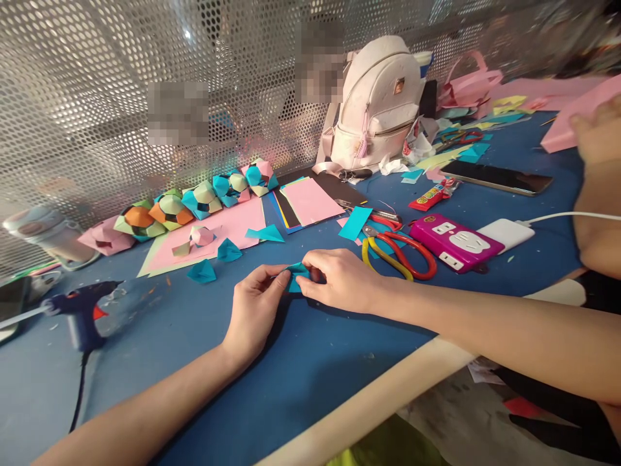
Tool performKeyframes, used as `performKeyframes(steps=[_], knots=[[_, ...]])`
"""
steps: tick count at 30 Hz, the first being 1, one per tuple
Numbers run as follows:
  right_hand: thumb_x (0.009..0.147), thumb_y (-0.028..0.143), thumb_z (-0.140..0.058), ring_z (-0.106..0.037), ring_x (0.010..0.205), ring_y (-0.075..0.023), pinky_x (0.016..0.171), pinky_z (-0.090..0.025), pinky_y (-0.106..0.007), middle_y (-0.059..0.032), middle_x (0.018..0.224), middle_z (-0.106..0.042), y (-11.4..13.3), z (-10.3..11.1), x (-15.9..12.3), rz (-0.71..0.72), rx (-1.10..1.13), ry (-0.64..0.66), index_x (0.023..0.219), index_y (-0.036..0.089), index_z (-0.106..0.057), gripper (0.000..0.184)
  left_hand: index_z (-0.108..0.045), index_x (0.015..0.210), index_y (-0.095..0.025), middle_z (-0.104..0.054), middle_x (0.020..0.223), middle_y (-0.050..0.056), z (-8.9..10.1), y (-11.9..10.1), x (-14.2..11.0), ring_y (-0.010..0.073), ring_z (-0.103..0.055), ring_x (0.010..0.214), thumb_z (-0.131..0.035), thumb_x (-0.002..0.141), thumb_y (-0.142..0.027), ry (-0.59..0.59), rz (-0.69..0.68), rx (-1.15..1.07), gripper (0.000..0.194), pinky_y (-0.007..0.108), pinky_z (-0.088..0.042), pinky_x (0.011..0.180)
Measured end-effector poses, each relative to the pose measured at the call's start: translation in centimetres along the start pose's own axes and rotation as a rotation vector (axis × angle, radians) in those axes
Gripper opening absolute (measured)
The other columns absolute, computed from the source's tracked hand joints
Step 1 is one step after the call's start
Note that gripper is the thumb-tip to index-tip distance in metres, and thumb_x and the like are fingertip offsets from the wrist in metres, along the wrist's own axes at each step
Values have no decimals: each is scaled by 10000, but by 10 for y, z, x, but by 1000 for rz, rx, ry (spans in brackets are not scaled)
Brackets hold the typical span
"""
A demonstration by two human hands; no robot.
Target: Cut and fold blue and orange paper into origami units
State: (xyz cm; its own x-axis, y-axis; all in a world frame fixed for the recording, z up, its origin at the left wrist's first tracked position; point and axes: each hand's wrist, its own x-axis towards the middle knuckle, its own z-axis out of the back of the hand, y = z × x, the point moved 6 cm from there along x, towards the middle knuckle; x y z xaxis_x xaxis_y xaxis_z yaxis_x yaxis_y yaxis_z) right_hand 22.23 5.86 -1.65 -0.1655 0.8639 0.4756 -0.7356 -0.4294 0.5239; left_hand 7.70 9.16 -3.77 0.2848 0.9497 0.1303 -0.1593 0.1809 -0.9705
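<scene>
Between my two hands is a small piece of blue paper (295, 282), just above the blue table near its front edge. My left hand (258, 299) pinches its left side with thumb and fingers. On the right side, my right hand (334, 278) closes on the same paper, its fingertips partly hidden. Beyond my hands lie several folded blue paper pieces (229, 250) and a small pink folded piece (201, 236) on pink sheets (237, 223). Scissors with red and yellow handles (424, 255) rest just past my right hand, beside a flat blue paper rectangle (356, 222).
A glue gun (82, 307) stands at left, its cord running forward. Folded paper balls (174, 208) line the perforated metal screen. A white backpack (378, 103), purple power strip (453, 243), phone (499, 177) and paper scraps occupy the right. Another person's hand (601, 133) holds pink paper.
</scene>
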Motion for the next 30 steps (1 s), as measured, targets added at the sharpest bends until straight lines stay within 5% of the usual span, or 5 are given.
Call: performKeyframes(steps=[14,20,30], knots=[[761,76,-574,-413,532,-75,546,-271,-216,48,578,-473,-2,-3,1,10,100,11,646,183,-453,198,-703,838,-173,-703,797,4,-6,-4,1,133,-586,742,-693,726,-286,33,26,63,160,231,-447,696],[793,187,-590,-385,534,-80,545,-261,-226,52,582,-471,3,-3,-1,-8,152,43,677,193,-434,195,-668,731,-166,-645,699,-17,-3,-3,1,116,-534,662,-707,707,-287,-19,31,17,129,227,-410,636],[753,92,-523,-274,527,-79,532,-204,-245,63,547,-333,4,-6,0,6,124,25,595,200,-301,293,-643,719,-168,-605,653,-33,-6,-6,-1,103,-497,616,-681,704,-251,-13,30,50,92,218,-385,587]])
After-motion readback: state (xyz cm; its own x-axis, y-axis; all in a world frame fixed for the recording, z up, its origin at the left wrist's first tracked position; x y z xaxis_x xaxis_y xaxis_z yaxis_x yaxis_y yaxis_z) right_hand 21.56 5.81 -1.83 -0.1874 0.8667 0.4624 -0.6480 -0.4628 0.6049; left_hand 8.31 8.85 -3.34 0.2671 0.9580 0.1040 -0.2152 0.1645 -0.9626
